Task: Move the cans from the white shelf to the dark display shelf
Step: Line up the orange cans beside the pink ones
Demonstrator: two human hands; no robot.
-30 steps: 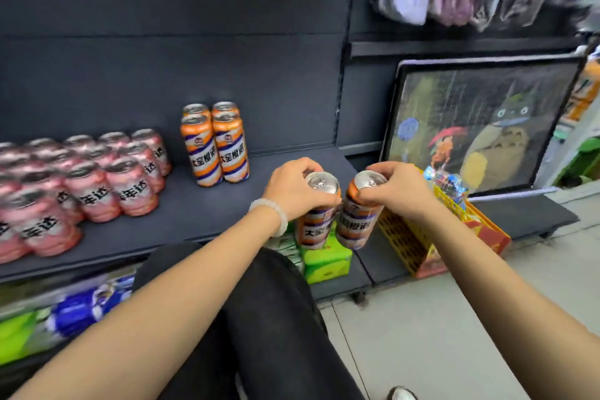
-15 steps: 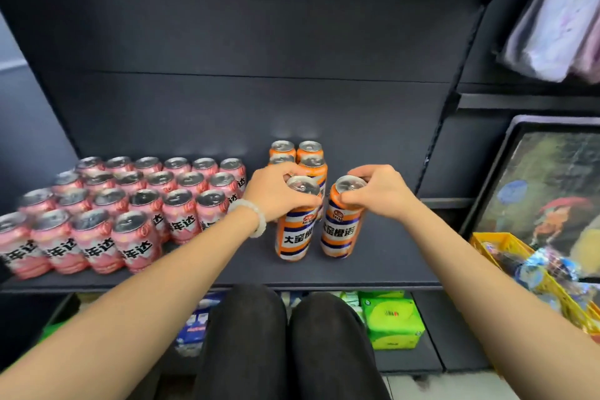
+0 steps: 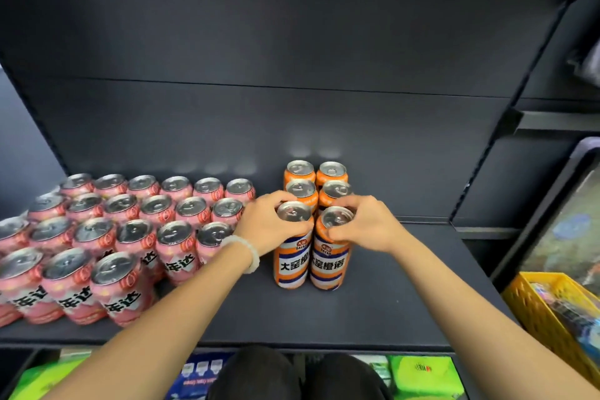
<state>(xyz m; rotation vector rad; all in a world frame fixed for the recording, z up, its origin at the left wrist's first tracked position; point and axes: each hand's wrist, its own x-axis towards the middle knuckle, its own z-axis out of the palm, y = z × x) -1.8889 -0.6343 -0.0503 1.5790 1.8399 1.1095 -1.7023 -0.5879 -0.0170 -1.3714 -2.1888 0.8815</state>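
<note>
Two tall orange cans stand side by side on the dark display shelf point(image 3: 373, 312). My left hand point(image 3: 269, 227) grips the top of the left orange can point(image 3: 290, 265), and my right hand point(image 3: 365, 226) grips the top of the right orange can point(image 3: 329, 265). Both cans stand upright with their bases on the shelf. Directly behind them stand several more orange cans point(image 3: 331, 172) in two columns. The white shelf is out of view.
Several rows of pink cans point(image 3: 130, 227) fill the shelf's left half. A yellow crate point(image 3: 532, 308) with goods sits at the right, below a framed picture point(image 3: 565, 237). Green and blue packs point(image 3: 422, 377) lie on the lower shelf by my knees.
Both hands carried the two orange cans from in front of the shelf onto it and set them down upright in front of the other orange cans. The camera moved closer.
</note>
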